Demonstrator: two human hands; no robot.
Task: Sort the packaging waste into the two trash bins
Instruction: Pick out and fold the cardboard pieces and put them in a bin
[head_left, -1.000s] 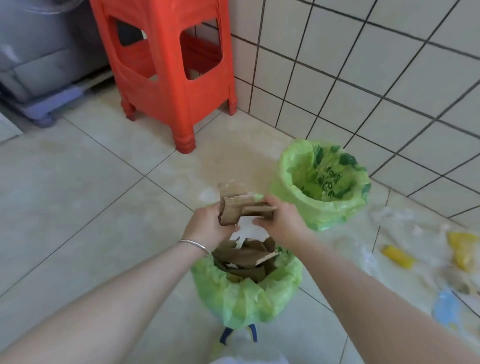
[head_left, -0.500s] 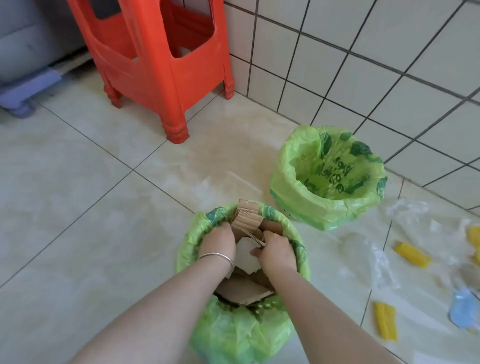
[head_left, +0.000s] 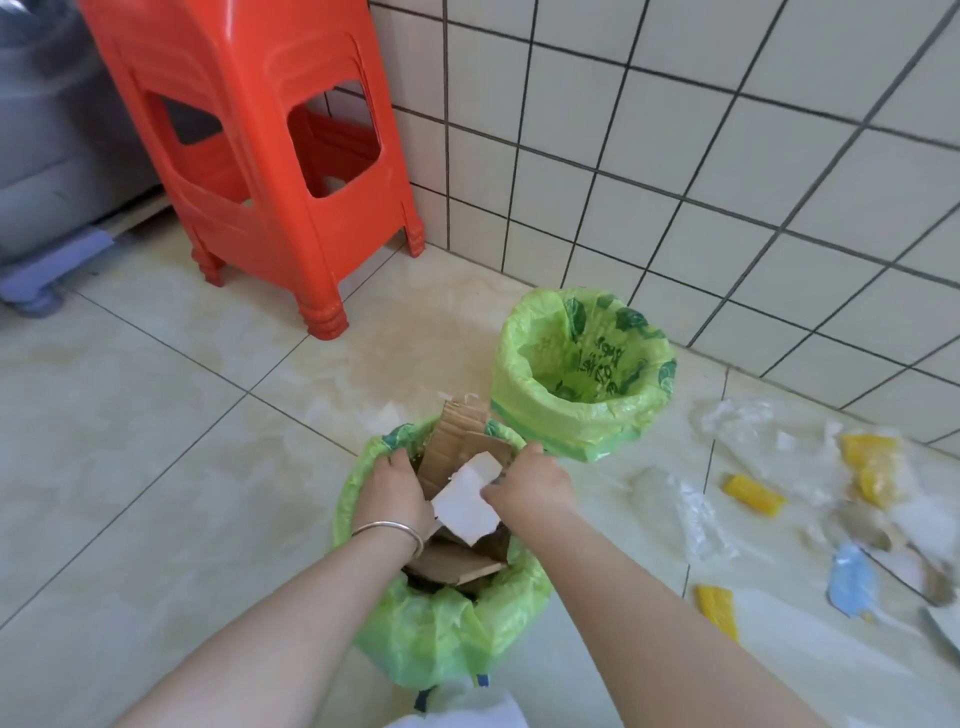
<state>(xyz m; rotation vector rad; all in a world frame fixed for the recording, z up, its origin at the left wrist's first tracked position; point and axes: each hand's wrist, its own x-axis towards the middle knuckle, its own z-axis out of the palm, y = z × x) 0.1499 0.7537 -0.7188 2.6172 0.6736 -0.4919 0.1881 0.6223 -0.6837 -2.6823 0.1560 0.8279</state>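
1. Bright, even daylight fills the scene; shadows are soft and faint.
2. A pale sheen lies on the glossy beige floor tiles (head_left: 156, 415) just right of the orange plastic stool (head_left: 260, 156).
3. Wall grout lines right of the stool bow from wide-angle distortion.
4. Litter far right of the stool looks smeared and blurred.

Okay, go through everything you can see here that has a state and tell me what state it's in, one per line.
Near bin: lined, crammed with cardboard.
Cardboard: sticking up past the rim.
Far bin: lined, looks empty.
Left hand: pressing down on the cardboard.
Right hand: pressing down on the cardboard.
Plastic wrappers: loose on the floor, unsorted.
Yellow pieces: scattered on the floor.
Red stool: upright.
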